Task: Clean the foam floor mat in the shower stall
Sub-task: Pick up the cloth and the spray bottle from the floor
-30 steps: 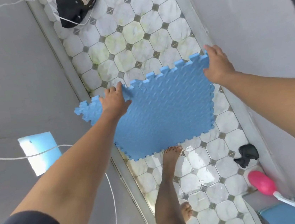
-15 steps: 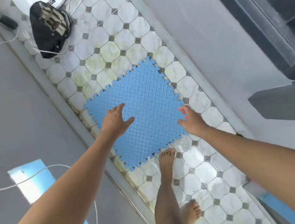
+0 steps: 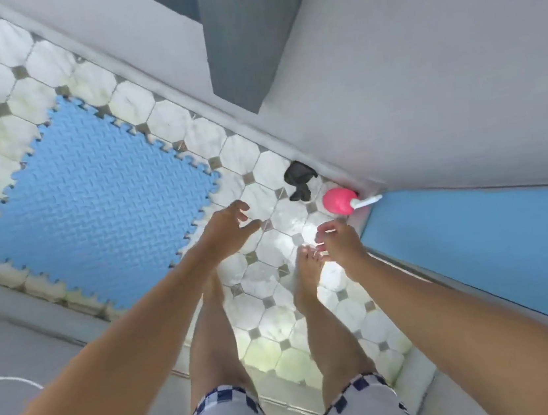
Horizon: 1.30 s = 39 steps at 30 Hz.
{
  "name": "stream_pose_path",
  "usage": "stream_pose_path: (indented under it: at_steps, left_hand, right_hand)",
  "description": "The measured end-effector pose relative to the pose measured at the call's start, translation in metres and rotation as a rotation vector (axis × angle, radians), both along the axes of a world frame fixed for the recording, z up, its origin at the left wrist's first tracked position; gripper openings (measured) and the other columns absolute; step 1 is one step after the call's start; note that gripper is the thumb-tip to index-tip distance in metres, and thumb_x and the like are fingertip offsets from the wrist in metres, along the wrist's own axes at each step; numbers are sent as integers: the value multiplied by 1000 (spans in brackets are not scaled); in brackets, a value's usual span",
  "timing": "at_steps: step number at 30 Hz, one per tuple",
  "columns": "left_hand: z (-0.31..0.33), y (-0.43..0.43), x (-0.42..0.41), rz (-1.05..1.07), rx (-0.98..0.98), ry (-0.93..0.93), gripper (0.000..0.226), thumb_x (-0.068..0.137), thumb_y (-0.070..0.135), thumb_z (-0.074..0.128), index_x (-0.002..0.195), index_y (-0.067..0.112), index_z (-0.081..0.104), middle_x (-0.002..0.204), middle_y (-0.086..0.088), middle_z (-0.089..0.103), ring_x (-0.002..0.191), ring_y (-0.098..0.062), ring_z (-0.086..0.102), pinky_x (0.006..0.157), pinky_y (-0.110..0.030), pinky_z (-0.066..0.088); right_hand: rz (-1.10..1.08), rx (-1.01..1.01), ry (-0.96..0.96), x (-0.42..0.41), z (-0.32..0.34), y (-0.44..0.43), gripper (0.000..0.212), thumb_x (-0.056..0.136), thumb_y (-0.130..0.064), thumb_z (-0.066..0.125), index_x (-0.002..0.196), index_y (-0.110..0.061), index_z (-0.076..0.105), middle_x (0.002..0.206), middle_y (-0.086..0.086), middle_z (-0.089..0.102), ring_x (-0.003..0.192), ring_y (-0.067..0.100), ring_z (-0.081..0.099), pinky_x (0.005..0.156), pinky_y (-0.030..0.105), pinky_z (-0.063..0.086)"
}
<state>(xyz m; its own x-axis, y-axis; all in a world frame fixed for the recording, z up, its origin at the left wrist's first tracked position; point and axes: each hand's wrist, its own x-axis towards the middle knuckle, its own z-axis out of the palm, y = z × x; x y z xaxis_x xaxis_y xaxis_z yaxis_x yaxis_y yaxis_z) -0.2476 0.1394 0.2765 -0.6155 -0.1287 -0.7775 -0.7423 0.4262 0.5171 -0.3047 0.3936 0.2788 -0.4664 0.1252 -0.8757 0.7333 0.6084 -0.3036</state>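
Note:
The blue foam mat with jigsaw edges lies flat on the wet tiled shower floor, at the left of the view. My left hand hovers just past the mat's right corner, fingers spread and holding nothing. My right hand hangs further right, above my right foot, fingers loosely curled and empty. Neither hand touches the mat.
A pink brush with a white handle and a black cloth-like object lie on the floor against the grey wall. A second blue panel runs along the right. My bare feet stand on the tiles by a raised grey curb.
Both hands let go of the mat, which now lies flat on the tiles. The hands moved right, away from it, and the view swung toward the pink brush.

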Motion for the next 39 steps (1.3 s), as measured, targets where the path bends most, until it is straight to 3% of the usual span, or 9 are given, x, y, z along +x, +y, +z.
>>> stream_pose_path:
  at_steps: [4,8,15,18,19,22,29,34,39]
  left_hand:
    - [-34,74,-39,178,61,-48,36,93,41,71,120,18,65,107,0,71,89,-18,67,73,-28,50]
    - [-107,126,-64,316,131,-83,21,90,43,75,92,25,64,111,-10,77,106,-33,72,83,-38,56]
    - [-280,162,-113,190,8,-131,34,90,42,68,97,9,68,105,-10,73,100,-33,69,85,-36,58]
    - [-344,176,-135,209,-37,-157,39,93,40,63,80,4,55,74,-6,55,79,-17,43,59,-30,45]
    - [-358,183,-142,229,-30,-170,43,93,45,64,90,3,58,78,-7,58,121,-31,60,66,-31,50]
    - [-393,207,-154,243,-14,-236,57,84,61,70,113,13,58,87,-2,61,99,-28,65,95,-38,57]
    - [-384,221,-156,380,46,-195,32,79,37,65,95,9,69,86,-5,69,89,-28,69,72,-33,52]
    - [-263,183,-121,329,262,-59,27,86,17,66,110,6,63,74,-11,68,57,-21,64,51,-27,47]
    - [-98,147,-67,244,310,49,25,90,13,78,98,7,55,67,-8,58,50,-14,54,49,-24,41]
  right_hand:
    - [-84,20,18,-9,-7,64,9,90,-14,63,98,-14,64,84,8,67,66,20,63,55,29,49]
    - [-195,71,109,-33,-66,104,19,90,-27,64,105,-15,62,92,12,67,71,19,63,63,35,57]
    - [-444,180,203,-75,-203,120,76,81,-47,75,141,-17,41,120,3,59,70,9,56,63,34,60]
    - [-393,99,227,-71,-262,131,61,99,-49,50,148,-17,34,131,4,58,89,19,66,78,35,56]
    - [-310,31,152,-41,-303,138,47,104,-45,40,142,-18,40,129,3,61,102,22,65,87,37,53]
    - [65,332,377,72,-425,145,33,87,-7,64,114,-21,50,110,1,60,98,29,57,79,42,48]
    - [220,244,445,96,-476,162,33,85,-6,56,115,-19,52,109,4,56,99,31,53,80,44,44]
    - [-69,281,446,-47,-225,135,39,98,-3,55,136,-5,48,122,27,59,116,46,55,87,45,35]
    - [59,259,417,-20,-96,129,35,89,-36,69,115,-14,71,104,7,72,97,25,67,78,27,46]
